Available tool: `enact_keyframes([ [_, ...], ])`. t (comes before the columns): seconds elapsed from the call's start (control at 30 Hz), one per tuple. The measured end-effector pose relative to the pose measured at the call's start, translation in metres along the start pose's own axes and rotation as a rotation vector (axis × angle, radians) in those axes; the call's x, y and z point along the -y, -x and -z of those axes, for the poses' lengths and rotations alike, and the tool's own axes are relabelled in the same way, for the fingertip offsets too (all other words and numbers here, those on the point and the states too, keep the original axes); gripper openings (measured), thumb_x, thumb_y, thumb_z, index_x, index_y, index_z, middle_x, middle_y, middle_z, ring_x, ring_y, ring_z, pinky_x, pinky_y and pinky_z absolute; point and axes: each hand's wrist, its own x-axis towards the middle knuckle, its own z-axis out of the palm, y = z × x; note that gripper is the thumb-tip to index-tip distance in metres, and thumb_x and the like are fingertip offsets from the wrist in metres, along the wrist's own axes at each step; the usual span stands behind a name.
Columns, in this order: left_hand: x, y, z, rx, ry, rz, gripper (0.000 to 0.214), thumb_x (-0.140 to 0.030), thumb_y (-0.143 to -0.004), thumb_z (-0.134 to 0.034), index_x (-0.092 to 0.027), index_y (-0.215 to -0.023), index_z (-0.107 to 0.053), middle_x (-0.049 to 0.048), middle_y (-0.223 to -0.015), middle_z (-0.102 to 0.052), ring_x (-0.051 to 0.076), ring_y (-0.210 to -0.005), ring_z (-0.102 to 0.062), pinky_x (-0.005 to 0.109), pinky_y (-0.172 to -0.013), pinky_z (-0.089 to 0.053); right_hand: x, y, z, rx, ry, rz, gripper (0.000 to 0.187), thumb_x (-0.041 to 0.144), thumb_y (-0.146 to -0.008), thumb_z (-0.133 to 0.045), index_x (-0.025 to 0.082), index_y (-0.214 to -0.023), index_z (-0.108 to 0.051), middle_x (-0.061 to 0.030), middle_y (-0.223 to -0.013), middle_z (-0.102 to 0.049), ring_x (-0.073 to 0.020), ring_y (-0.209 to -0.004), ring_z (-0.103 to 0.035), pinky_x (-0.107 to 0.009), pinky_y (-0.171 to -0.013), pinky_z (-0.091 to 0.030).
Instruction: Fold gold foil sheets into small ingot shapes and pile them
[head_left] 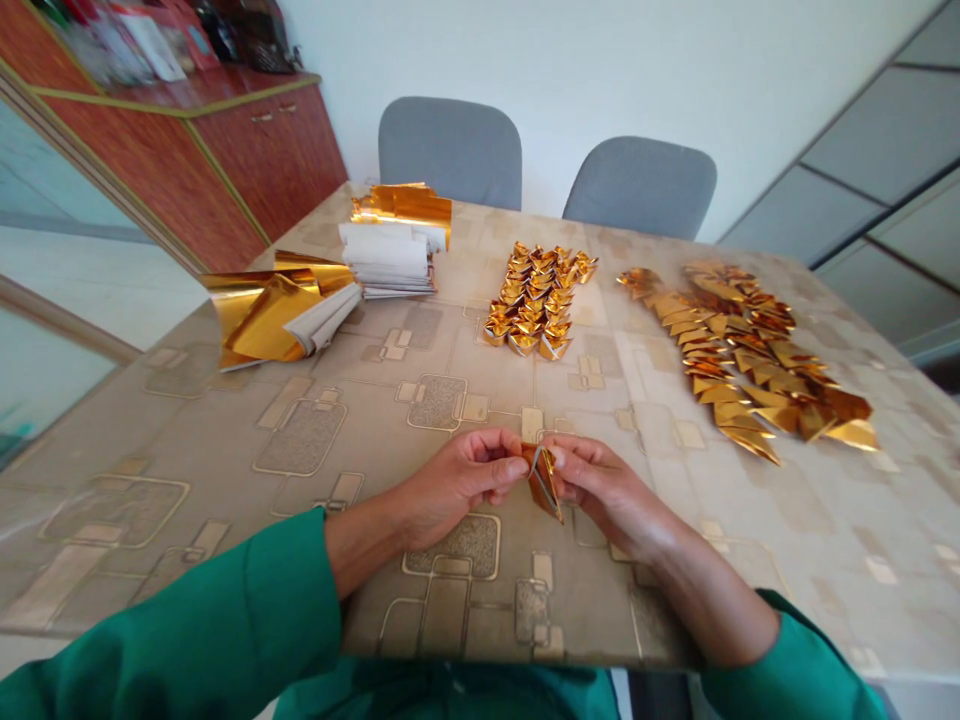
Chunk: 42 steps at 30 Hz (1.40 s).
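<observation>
1 shiny, folded gold paper (543, 488) shows pale edges and a pointed end.

Glossy metallic foil gleaming on the folded piece (543, 484), matt paper stack (386, 262), smooth shiny tablecloth (585, 590), glossy wood-look cabinet (262, 160)

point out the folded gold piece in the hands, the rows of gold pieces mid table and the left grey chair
folded gold piece (544, 490): head view, middle of its side
rows of gold pieces (538, 300): head view, middle of the group
left grey chair (450, 150): head view, its backrest
</observation>
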Motion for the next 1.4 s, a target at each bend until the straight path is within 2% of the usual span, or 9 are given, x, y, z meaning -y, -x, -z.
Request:
enact_keyframes([
  [0.2, 0.0008, 0.0036, -0.0015, 0.1, 0.128, 0.109, 0.03, -0.036, -0.066, -0.086, -0.017, -0.08, -0.066, -0.002, -0.07, -0.053, 0.008, -0.061, -0.045, 0.02, -0.06, -0.037, 0.0052, 0.0032, 0.0016, 0.188, -0.27, -0.2, 0.029, 0.041, -0.082, -0.071, 0.019, -0.077, -0.054, 0.013, -0.041, -0.037, -0.0042, -0.036, -0.019, -0.02, -0.04, -0.015],
  [0.33, 0.0016, 0.0044, -0.0023, 0.135, 0.215, 0.137, 0.025, -0.031, -0.07, -0.084, -0.017, -0.079, -0.066, -0.0027, -0.066, -0.047, 0.007, -0.06, -0.042, 0.018, -0.058, -0.037, 0.0054, 0.0025, 0.0006, 0.171, -0.39, -0.19, 0.033, 0.041, -0.08, -0.073, 0.02, -0.072, -0.049, 0.0144, -0.036, -0.038, -0.0028, -0.03, -0.018, -0.017, -0.035, -0.018],
  [0.47, 0.0029, 0.0049, -0.0037, 0.171, 0.308, 0.141, 0.025, -0.029, -0.07, -0.084, -0.015, -0.078, -0.066, -0.0033, -0.064, -0.044, 0.005, -0.056, -0.037, 0.014, -0.051, -0.034, 0.0036, 0.0019, -0.0013, 0.151, -0.427, -0.17, 0.029, 0.038, -0.081, -0.074, 0.02, -0.073, -0.052, 0.0134, -0.037, -0.042, -0.0025, -0.029, -0.021, -0.015, -0.033, -0.023],
  [0.63, 0.005, 0.0047, -0.0043, 0.205, 0.365, 0.129, 0.021, -0.027, -0.075, -0.081, -0.014, -0.081, -0.066, -0.0031, -0.063, -0.047, 0.004, -0.055, -0.042, 0.013, -0.053, -0.038, 0.0008, 0.0019, -0.0008, 0.161, -0.41, -0.16, 0.026, 0.039, -0.082, -0.072, 0.018, -0.075, -0.057, 0.0119, -0.037, -0.046, -0.0027, -0.028, -0.024, -0.015, -0.032, -0.025],
  [0.83, 0.0061, 0.0046, -0.0043, 0.173, 0.371, 0.112, 0.022, -0.023, -0.074, -0.082, -0.011, -0.078, -0.065, -0.0018, -0.062, -0.052, 0.003, -0.055, -0.046, 0.012, -0.051, -0.039, 0.0025, 0.0039, -0.0006, 0.23, -0.439, -0.138, 0.022, 0.038, -0.087, -0.067, 0.016, -0.091, -0.063, 0.0123, -0.037, -0.045, -0.0024, -0.027, -0.022, -0.015, -0.032, -0.024],
  [0.9, 0.0073, 0.0054, -0.0045, 0.205, 0.389, 0.134, 0.021, -0.023, -0.075, -0.081, -0.01, -0.078, -0.064, -0.0016, -0.062, -0.053, 0.004, -0.055, -0.048, 0.012, -0.052, -0.04, 0.0038, 0.0041, -0.0015, 0.279, -0.464, -0.171, 0.022, 0.037, -0.087, -0.067, 0.017, -0.083, -0.061, 0.0124, -0.036, -0.043, -0.0024, -0.027, -0.022, -0.014, -0.032, -0.024],
  [0.97, 0.0082, 0.0059, -0.0042, 0.228, 0.431, 0.157, 0.019, -0.022, -0.077, -0.08, -0.01, -0.08, -0.065, -0.0013, -0.063, -0.054, 0.003, -0.055, -0.049, 0.012, -0.052, -0.041, 0.005, 0.0035, -0.0024, 0.275, -0.482, -0.188, 0.023, 0.035, -0.086, -0.068, 0.017, -0.075, -0.057, 0.0128, -0.036, -0.041, -0.0022, -0.028, -0.021, -0.014, -0.033, -0.024],
  [1.17, 0.0057, 0.0032, -0.0049, 0.145, 0.563, 0.155, 0.012, -0.011, -0.076, -0.078, -0.009, -0.081, -0.068, -0.0015, -0.069, -0.058, 0.003, -0.057, -0.056, 0.012, -0.053, -0.045, 0.002, -0.0012, -0.0027, 0.184, -0.537, -0.184, 0.022, 0.03, -0.086, -0.068, 0.017, -0.076, -0.055, 0.0136, -0.039, -0.035, -0.0019, -0.033, -0.018, -0.014, -0.035, -0.02],
  [1.4, 0.0068, 0.0003, -0.0056, 0.081, 0.503, 0.116, 0.014, -0.011, -0.072, -0.08, -0.008, -0.082, -0.071, 0.0003, -0.07, -0.062, 0.004, -0.055, -0.056, 0.013, -0.053, -0.047, -0.0011, -0.0016, -0.0024, 0.157, -0.468, -0.167, 0.023, 0.031, -0.088, -0.066, 0.017, -0.074, -0.054, 0.0127, -0.04, -0.036, -0.0029, -0.034, -0.019, -0.016, -0.036, -0.019],
])
